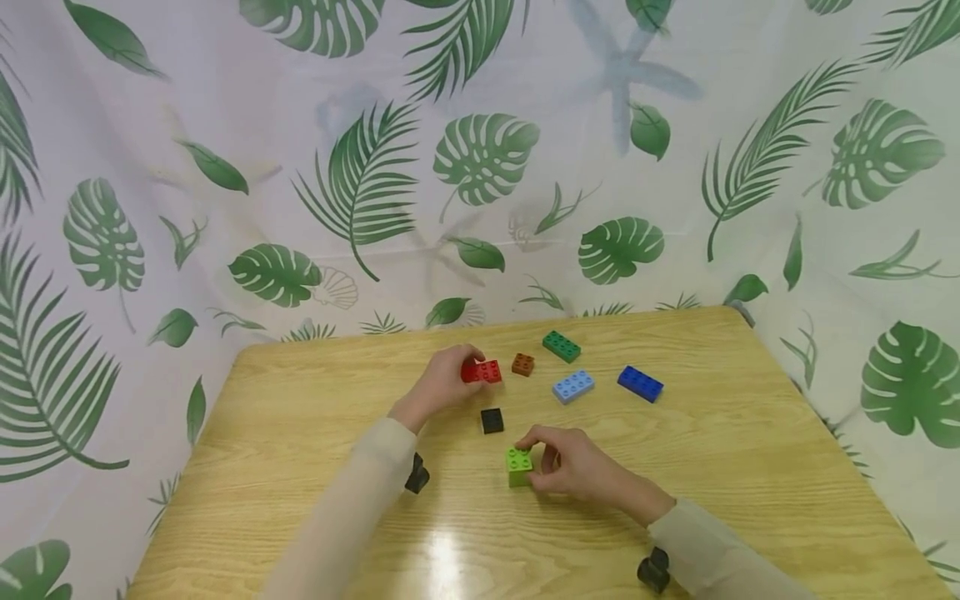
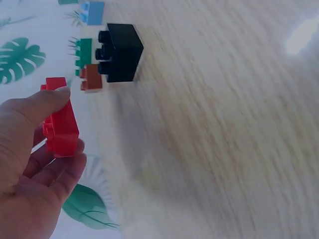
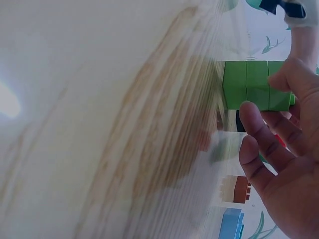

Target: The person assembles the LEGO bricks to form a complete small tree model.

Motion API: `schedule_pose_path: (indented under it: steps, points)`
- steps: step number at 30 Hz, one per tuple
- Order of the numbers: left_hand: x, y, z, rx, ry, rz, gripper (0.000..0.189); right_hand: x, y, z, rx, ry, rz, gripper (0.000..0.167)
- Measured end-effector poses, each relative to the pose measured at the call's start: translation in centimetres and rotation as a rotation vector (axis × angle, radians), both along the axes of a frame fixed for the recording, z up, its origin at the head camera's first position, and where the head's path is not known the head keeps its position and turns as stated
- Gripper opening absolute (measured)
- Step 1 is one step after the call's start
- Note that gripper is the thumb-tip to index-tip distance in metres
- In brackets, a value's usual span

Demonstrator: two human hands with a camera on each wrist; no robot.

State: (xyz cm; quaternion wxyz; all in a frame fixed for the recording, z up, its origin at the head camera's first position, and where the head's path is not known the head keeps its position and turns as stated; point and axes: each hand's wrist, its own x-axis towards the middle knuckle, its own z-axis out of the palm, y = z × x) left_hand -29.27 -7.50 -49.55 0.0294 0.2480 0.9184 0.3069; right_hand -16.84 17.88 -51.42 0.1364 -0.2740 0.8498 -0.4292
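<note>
Left hand (image 1: 441,379) pinches a red brick (image 1: 490,372), right hand (image 1: 583,468) lime bricks (image 1: 518,472), at a wooden table (image 1: 285,417) by leafy cloth (image 1: 547,92).

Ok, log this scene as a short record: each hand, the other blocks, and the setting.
Left hand: grips red block
Right hand: pinches lime green stack
Between hands: black block
Right of red block: brown block, green block, light blue block, dark blue block
Surface: wooden table
Backdrop: leaf-print cloth
</note>
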Motion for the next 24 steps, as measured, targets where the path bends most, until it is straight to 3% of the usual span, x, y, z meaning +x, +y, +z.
schedule_pose_path:
  steps: [10, 17, 24]
  points:
    - [2.7, -1.4, 1.6, 0.025, 0.017, -0.098, 0.041, -0.3, 0.1, -0.1, 0.000, -0.030, -0.008, 0.035]
    - [4.9, -1.8, 2.4, 0.090, -0.038, -0.136, 0.041, -0.4, 0.1, -0.2, 0.017, -0.048, -0.022, 0.037]
    - [6.9, -2.0, 2.3, 0.103, -0.091, -0.196, 0.037, -0.4, 0.1, -0.2, 0.015, -0.048, -0.016, 0.037]
